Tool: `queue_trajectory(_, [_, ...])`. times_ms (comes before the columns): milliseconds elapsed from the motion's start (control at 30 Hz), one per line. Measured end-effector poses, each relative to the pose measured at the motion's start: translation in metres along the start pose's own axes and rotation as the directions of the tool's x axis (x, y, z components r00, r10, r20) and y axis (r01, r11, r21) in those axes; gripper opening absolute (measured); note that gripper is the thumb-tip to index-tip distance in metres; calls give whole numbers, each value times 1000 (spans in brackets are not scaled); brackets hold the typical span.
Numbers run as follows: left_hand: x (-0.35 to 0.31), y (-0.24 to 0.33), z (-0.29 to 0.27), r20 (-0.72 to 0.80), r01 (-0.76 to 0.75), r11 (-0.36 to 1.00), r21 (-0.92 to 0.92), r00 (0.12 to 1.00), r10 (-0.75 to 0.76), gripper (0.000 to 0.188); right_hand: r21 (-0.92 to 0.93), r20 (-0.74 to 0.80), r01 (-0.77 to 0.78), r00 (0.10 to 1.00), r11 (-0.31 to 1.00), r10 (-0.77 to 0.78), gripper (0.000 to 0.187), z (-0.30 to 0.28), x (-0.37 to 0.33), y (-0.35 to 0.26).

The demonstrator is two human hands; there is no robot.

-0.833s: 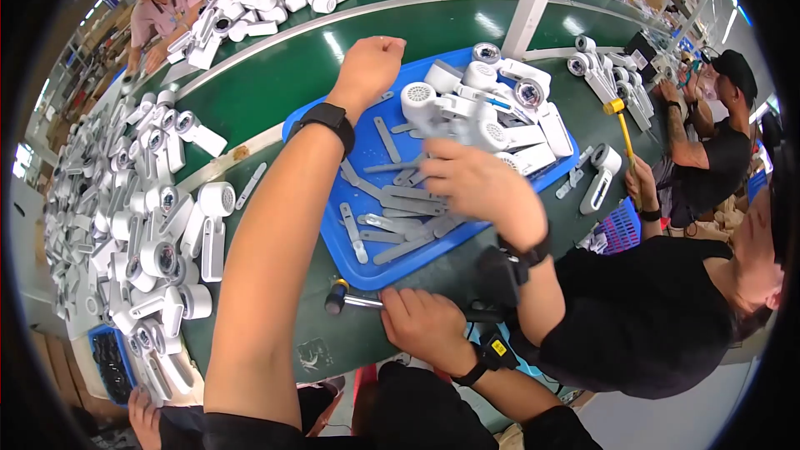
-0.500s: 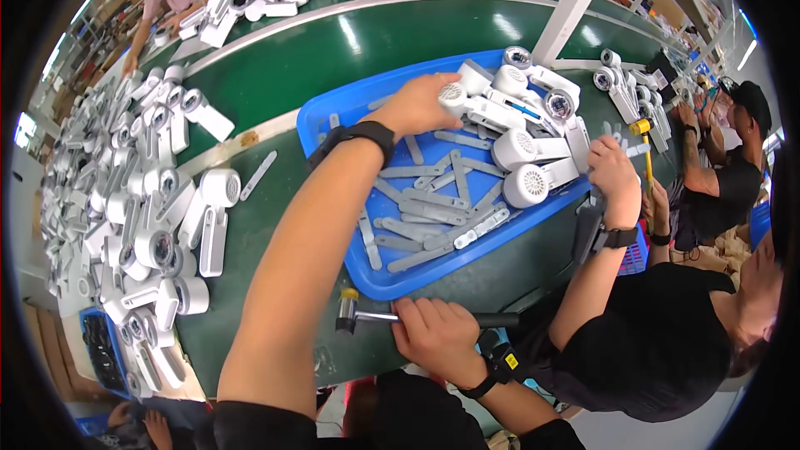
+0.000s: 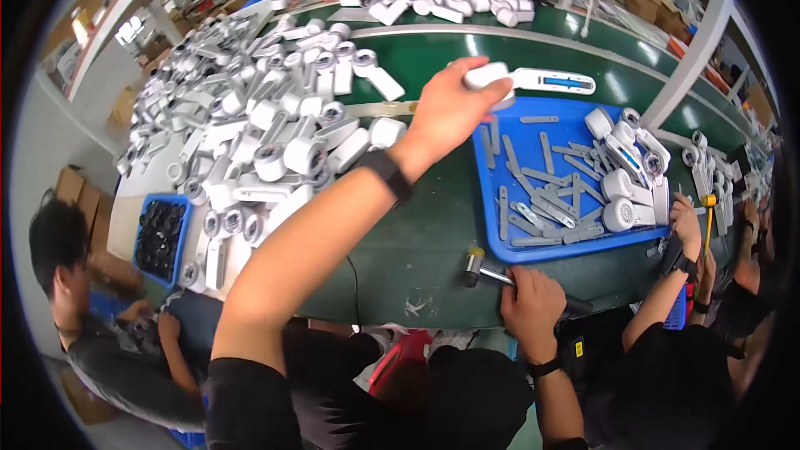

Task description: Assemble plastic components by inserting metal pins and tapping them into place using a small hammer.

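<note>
My left hand [image 3: 454, 100] is closed round the round head of a white handheld fan [image 3: 557, 81]. The fan's handle points right, and a blue strip shows in its open slot. It is held above the back left edge of a blue tray [image 3: 492, 243]. Thin grey handle covers [image 3: 546, 192] lie scattered in the tray, with several white fans [image 3: 618, 212] at its right side. Low over the table in front of the tray, my right hand [image 3: 533, 304] grips a small mallet [image 3: 492, 273]. The mallet's head, yellow and black at its ends, points left.
A large heap of white fans [image 3: 271, 162] covers the left of the green table [image 3: 400, 258]. A blue bin of black parts [image 3: 162, 242] stands at its near end. Co-workers sit at left and right; one hand [image 3: 685, 221] reaches the tray's right end. A white post [image 3: 692, 67] rises behind.
My left hand has lifted a fan out of the tray and carried it left. My right hand still grips the mallet. The view has turned left, showing more of the heap.
</note>
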State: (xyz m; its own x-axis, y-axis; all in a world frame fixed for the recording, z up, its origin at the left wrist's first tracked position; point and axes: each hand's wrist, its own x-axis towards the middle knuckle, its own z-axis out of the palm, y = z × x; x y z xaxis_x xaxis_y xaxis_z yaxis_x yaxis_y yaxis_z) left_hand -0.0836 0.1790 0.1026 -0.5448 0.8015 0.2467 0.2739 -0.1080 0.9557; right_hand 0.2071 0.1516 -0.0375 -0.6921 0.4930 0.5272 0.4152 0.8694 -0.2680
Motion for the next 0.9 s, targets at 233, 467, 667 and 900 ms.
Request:
queue_trajectory(233, [-105, 27, -37, 51, 72, 996, -54, 996, -70, 68, -269, 31, 108, 994, 957, -104, 25, -38, 1, 7])
queue_trajectory(467, [-166, -57, -142, -16, -79, 997, 4, 997, 79, 47, 201, 30, 172, 983, 964, -182, 27, -60, 51, -66])
queue_trajectory(667, [-168, -26, -102, 55, 390, 919, 57, 918, -393, 50, 597, 362, -441, 894, 670, 266, 11, -104, 11, -57])
queue_trajectory(900, [-176, -32, -62, 337, 441, 853, 279, 787, -517, 51, 659, 609, -750, 580, 62, 541, 29, -88, -19, -28])
